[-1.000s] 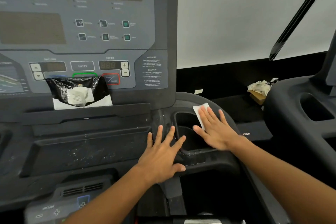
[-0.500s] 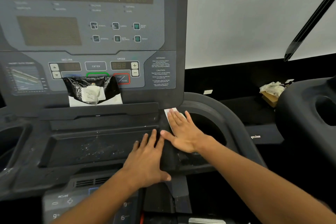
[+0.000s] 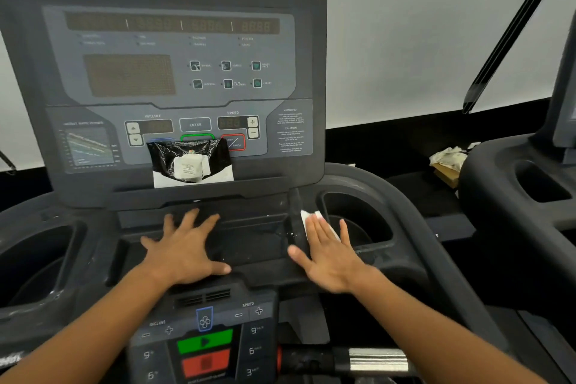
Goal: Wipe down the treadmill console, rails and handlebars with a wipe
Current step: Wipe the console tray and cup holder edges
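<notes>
- Right of the centre tray, the right hand (image 3: 330, 254) lies flat with fingers straight and a bit spread, pressing a white wipe (image 3: 314, 221) onto the ridge between the tray and the right cup holder (image 3: 367, 215). Only the top edge of the wipe pokes out past the fingertips.
- Left hand (image 3: 184, 251) is flat too, fingers fanned out, palm down on the centre tray (image 3: 249, 243), holding nothing.
- All of this is on a dark grey treadmill console (image 3: 174, 78), "Impulse" logo on top, displays dark. The tray looks dusty with light specks.
- A black plastic packet (image 3: 190, 162) with a white label sits propped on the ledge, covering part of the buttons.
- Lower control panel (image 3: 205, 340) near the forearms has a green and a red button.
- White wall behind, another machine (image 3: 523, 184) to the right, and a crumpled rag (image 3: 448, 157) beside it.
</notes>
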Demonstrator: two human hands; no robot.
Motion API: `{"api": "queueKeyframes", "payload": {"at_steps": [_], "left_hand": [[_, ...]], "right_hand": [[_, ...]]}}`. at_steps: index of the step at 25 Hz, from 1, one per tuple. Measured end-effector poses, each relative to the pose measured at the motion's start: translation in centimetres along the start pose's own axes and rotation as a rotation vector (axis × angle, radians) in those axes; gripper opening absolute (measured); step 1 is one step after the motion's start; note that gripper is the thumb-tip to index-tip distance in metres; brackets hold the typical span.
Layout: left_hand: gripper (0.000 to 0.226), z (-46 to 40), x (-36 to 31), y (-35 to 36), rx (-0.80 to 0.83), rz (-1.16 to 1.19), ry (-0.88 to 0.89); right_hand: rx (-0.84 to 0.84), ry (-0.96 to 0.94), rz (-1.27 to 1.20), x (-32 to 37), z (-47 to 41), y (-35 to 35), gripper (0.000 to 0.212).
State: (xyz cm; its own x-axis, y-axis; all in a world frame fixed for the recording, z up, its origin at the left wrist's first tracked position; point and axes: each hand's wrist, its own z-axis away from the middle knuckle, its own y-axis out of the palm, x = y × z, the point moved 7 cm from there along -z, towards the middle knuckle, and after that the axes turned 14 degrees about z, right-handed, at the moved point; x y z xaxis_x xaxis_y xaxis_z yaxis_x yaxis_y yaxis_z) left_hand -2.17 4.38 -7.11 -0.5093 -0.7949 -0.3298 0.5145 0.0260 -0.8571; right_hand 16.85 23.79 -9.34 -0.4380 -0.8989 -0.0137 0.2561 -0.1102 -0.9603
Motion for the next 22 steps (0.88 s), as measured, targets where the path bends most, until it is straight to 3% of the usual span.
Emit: {"api": "queueKeyframes", "payload": {"at_steps": [6,11,14,22], "left_hand": [[0.128,0.4,6.5,-2.1,-0.018,-0.082,-0.068],[0.132,1.6,12.8,-3.2,0.031,-0.122,-0.101],[0.134,1.3,12.5,-3.5,0.021,-0.155,-0.078],[0.138,0.7,11.6,-3.5,0.069,-0.223,-0.071]], "right_hand": [[0.042,0.113,-0.069,-0.7,-8.7,-1.3,0.093],[-0.059,-0.038,0.007,1.5,-0.7,0.1,0.092],[-0.038,-0.056,0.034,2.1,2.0,1.1,0.090],[0.055,0.102,-0.164,1.4,-7.8,-1.9,0.085]]}}
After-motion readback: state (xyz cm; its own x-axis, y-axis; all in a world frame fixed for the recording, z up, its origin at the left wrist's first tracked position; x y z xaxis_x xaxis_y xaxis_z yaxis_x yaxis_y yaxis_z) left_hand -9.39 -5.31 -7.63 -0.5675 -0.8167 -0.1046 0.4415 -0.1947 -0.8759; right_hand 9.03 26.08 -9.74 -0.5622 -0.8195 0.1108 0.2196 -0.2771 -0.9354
